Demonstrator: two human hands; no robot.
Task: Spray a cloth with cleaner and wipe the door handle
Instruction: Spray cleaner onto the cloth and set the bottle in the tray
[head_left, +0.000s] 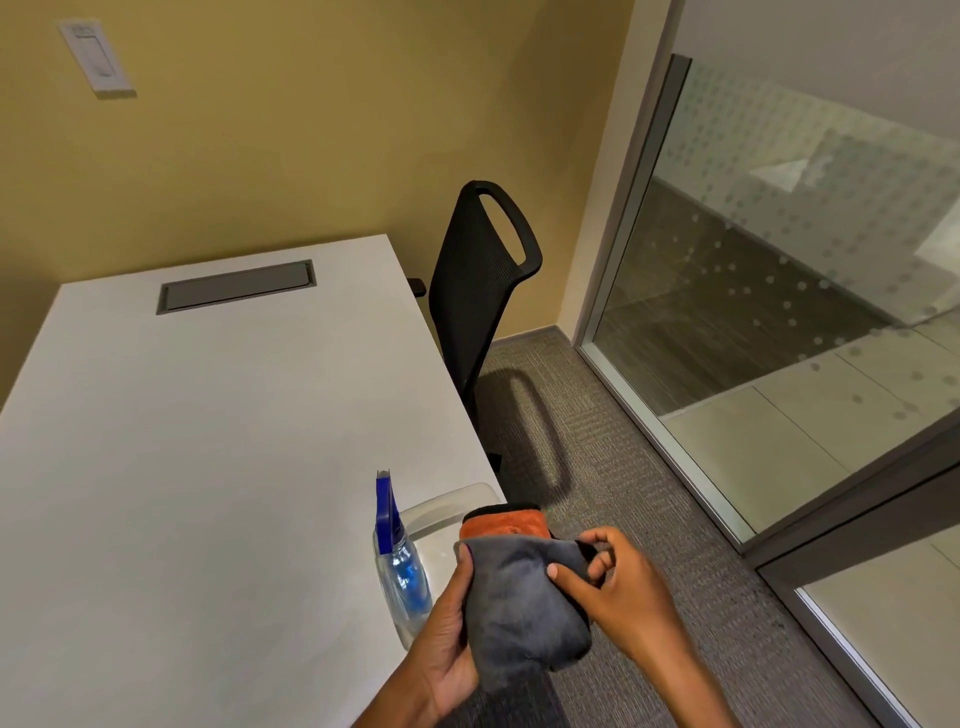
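Observation:
A folded cloth (524, 608), grey on one side and orange on the other, sits in both my hands just off the table's right edge. My left hand (447, 644) cups it from below and the left. My right hand (618, 587) pinches its upper right corner with thumb and fingers. A clear spray bottle (400, 566) with a blue trigger head and blue liquid stands on the white table (208, 441), touching distance left of the cloth. No door handle is in view.
A black mesh office chair (478, 291) stands at the table's right side. A grey cable hatch (236, 286) is set in the tabletop. A glass partition (779, 291) and dark door frame (852, 525) run along the right. Grey carpet covers the floor.

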